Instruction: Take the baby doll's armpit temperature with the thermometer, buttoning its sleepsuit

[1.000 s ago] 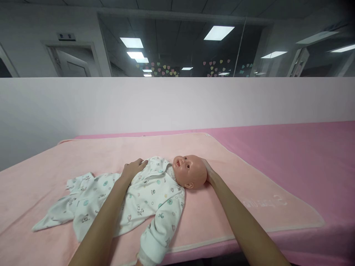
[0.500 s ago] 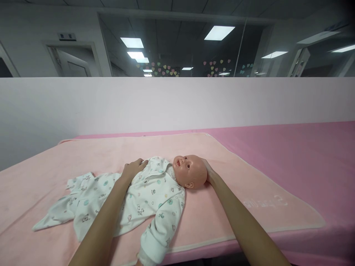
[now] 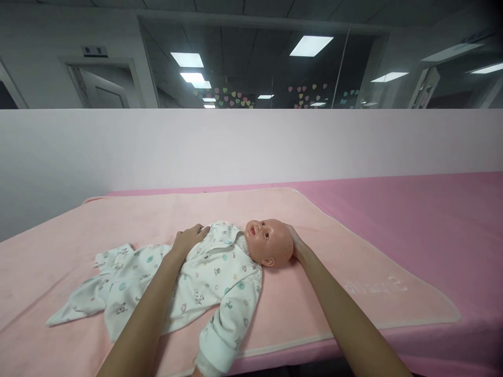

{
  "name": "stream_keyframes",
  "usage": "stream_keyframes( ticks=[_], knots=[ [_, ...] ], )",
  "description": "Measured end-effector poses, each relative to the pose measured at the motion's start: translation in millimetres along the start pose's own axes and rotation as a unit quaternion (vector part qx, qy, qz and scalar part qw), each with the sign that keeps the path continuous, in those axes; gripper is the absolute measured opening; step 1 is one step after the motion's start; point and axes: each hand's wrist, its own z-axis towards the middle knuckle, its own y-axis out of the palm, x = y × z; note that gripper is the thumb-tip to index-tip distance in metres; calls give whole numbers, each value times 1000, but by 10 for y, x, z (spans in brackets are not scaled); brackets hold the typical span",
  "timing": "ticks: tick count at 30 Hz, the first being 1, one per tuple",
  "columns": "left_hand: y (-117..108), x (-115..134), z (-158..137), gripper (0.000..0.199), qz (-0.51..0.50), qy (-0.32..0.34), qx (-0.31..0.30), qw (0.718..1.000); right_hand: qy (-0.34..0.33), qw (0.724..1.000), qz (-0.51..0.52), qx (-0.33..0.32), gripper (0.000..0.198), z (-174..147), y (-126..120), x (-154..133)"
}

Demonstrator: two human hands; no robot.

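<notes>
A baby doll lies on its back, its bare head to the right and its legs to the left. It wears a white printed outfit with long sleeves and legs. Across the doll's upper body rests my left hand, its visible fingers laid out over the cloth. My right hand cups the crown of the doll's head from the right side; most of its fingers are hidden behind the head. One sleeve stretches toward the front edge, with a bit of the doll's hand showing at its cuff.
Under the doll is a peach blanket with a pale border, spread over a pink sheet. A low white partition stands behind the bed. Beyond it are a window with heart stickers and a door.
</notes>
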Motion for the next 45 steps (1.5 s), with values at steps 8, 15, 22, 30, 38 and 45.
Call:
stream_keyframes(
  ticks=[8,15,22,30,38,45],
  knots=[
    [8,-15,10,47,3,5,0,1000,-9,1000,1,4,31,-29,29,-10],
    [0,1,-3,48,-2,2,0,1000,-8,1000,-1,8,31,-42,62,-23],
    [-5,6,-7,47,5,0,2,1000,-3,1000,-2,17,30,-64,86,-31],
    [4,-3,-7,46,-4,4,3,1000,2,1000,6,16,30,-84,98,-42],
    [-10,14,-18,48,1,-4,-3,1000,1,999,3,32,28,-64,96,-41],
    [-2,3,-11,47,-4,4,1,1000,-18,999,-12,33,28,-107,144,-52]
  ],
)
